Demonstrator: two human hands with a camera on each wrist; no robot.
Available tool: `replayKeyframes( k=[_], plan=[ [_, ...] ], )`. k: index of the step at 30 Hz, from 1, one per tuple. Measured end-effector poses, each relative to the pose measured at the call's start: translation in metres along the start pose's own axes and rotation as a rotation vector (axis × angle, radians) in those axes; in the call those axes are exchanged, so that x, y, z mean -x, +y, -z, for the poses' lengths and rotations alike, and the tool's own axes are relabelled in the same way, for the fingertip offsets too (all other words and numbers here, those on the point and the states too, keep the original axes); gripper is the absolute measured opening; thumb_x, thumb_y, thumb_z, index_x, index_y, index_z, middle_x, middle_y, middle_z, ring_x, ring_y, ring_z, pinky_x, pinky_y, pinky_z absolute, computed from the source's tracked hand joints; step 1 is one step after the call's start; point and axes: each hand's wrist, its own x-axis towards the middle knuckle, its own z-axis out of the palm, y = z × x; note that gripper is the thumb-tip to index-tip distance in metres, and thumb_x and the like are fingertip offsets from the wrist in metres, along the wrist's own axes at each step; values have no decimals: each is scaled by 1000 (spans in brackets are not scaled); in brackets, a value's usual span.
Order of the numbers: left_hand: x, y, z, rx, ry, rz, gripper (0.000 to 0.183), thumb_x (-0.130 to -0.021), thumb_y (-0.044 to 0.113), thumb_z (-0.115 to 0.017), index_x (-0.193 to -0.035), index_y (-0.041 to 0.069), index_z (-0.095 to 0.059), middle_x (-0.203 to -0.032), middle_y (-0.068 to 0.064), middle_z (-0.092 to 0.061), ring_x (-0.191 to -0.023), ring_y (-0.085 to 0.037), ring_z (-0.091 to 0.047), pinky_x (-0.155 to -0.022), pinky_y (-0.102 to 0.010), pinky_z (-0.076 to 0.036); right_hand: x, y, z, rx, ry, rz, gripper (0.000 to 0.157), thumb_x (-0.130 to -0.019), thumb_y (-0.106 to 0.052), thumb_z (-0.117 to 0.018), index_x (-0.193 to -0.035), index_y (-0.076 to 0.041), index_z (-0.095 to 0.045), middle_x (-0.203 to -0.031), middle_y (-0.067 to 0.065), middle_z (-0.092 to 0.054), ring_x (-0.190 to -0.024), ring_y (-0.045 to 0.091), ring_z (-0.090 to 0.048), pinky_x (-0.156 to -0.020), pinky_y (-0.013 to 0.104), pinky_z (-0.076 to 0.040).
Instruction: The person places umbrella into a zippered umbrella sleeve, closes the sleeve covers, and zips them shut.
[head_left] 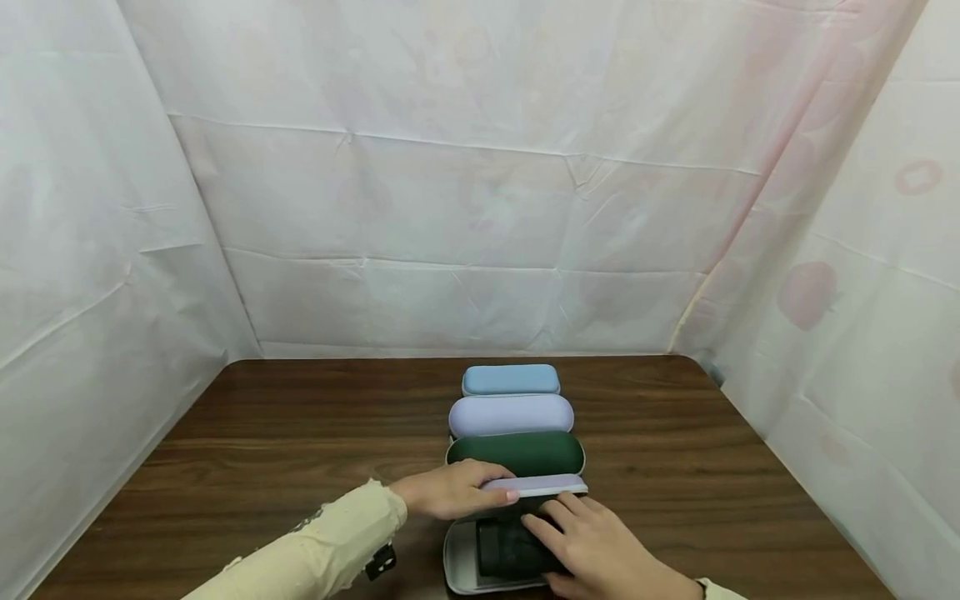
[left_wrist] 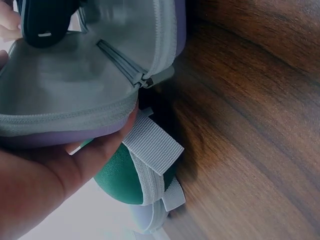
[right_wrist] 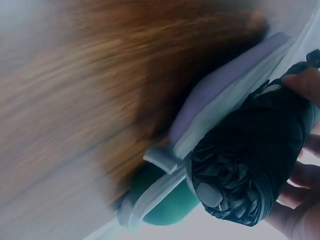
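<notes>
An unzipped lavender case (head_left: 459,557) with a grey lining lies open near the front of the table. My left hand (head_left: 450,490) holds its raised lid, thumb on the near side and fingers behind. A compact black folded umbrella (right_wrist: 260,145) is in my right hand (head_left: 600,546), thumb on one side and fingers round the other. In the head view the umbrella overlaps the grey inside of the case. The left wrist view shows its dark end with a small slot over the lining, and the zipper pull (left_wrist: 145,82) at the case's corner.
Behind the open case, a dark green case (head_left: 517,452), a closed lavender case (head_left: 512,414) and a light blue case (head_left: 510,379) stand in a row on the brown wooden table (head_left: 315,417). White printed sheets (head_left: 465,208) hang along the back and both sides.
</notes>
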Motion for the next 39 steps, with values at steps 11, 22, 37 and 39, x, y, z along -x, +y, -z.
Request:
replayKeyframes(
  k=[11,22,37,39],
  plan=[
    [-2,1,-1,-49,21,2,43,-98,43,-49,-126,12,-60,-112,11,-60,-98,-2,-55,-83,-25,-45,-14,-12,-21,49,-70,5,51,-71,-39,-81,-110,-12,-62,-95,-1,-59,-83,13,-55,-56,22,-45],
    [-2,7,-1,-124,16,22,46,-98,46,-47,-130,14,-58,-119,10,-59,-104,-3,-54,-87,-27,-45,-12,-8,-22,-67,-155,-37,56,-83,-44,-71,-126,-10,-58,-117,3,-59,-103,17,-58,-74,31,-51],
    [7,6,-9,-238,60,-47,50,-93,51,-54,-131,19,-58,-119,10,-56,-99,-1,-52,-83,-25,-45,-2,43,10,-631,113,-138,17,-94,-16,-62,-111,-14,-66,-112,-6,-57,-96,7,-56,-76,20,-48],
    [10,6,-13,-246,89,-54,49,-91,51,-58,-129,21,-60,-116,12,-56,-96,0,-52,-80,-24,-45,-2,46,5,-703,2,-160,22,-95,-20,-61,-115,-14,-65,-116,-5,-58,-101,9,-56,-80,25,-49]
  ],
)
